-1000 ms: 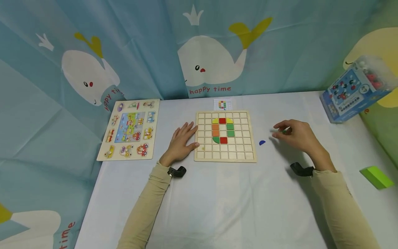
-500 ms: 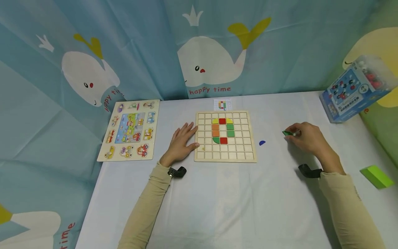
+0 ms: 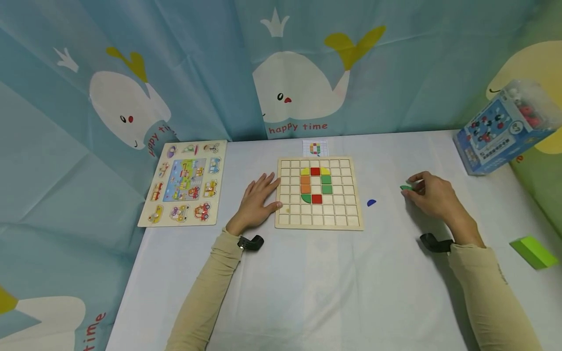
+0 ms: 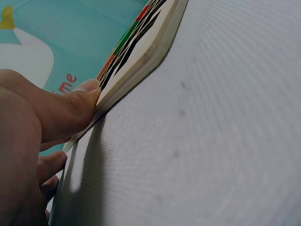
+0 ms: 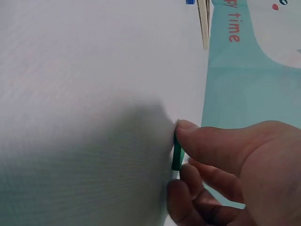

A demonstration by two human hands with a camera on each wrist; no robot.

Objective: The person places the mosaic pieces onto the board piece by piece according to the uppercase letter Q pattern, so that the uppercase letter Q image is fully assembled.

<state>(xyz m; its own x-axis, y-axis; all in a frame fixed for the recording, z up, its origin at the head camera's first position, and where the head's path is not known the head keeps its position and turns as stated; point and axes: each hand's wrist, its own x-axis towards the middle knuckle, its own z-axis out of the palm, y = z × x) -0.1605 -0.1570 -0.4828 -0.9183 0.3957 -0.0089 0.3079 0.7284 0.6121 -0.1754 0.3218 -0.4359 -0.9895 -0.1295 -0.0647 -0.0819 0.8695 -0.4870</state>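
My right hand [image 3: 430, 195] pinches a small flat green tile [image 5: 177, 153] between thumb and fingers, to the right of the wooden grid board [image 3: 319, 222]. Part of that tile is hidden by the fingers. On the board, red, yellow, orange and green tiles form a ring around bare squares. My left hand [image 3: 256, 204] lies with fingers spread at the board's left edge, the thumb [image 4: 77, 106] touching its rim. Between the board and my right hand a blue half-round tile [image 3: 371, 203] lies on the white cloth.
A small card [image 3: 315, 148] printed with a coloured ring pattern lies behind the board. To the left is a wooden picture puzzle [image 3: 212, 195]. A blue box [image 3: 496, 131] stands at the back right, and a bright green block [image 3: 533, 252] lies at the right.
My right hand has moved right and slightly toward me, carrying the green tile, then stayed about there while the tile turned in its fingers. The left hand has kept its place at the board.
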